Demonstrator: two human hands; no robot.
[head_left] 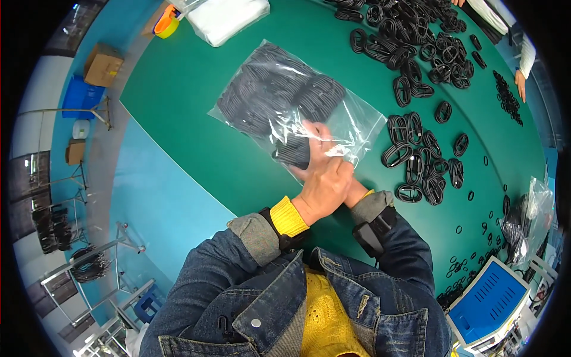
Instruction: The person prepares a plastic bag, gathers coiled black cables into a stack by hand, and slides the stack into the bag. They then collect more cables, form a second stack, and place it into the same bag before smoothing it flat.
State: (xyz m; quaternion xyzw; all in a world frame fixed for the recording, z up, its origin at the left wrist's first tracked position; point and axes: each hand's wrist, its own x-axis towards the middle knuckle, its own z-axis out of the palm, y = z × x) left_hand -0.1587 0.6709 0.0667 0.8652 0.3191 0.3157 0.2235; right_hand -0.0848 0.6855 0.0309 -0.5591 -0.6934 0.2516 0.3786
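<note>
A clear plastic bag lies on the green table, filled with several bundles of coiled black cables. My left hand is closed in a pinch on the bag near its open end. Behind it, my right hand reaches into the bag, its wrist partly hidden by the left hand. Seen through the plastic, its fingers close around one bundle of black cables beside the other bundles. Glare on the plastic blurs some fingertips.
Loose coiled black cables lie right of the bag, with a larger heap beyond. Small black rings are scattered near a blue-topped machine. White plastic bags and a tape dispenser sit far left. Another person's hand rests at right.
</note>
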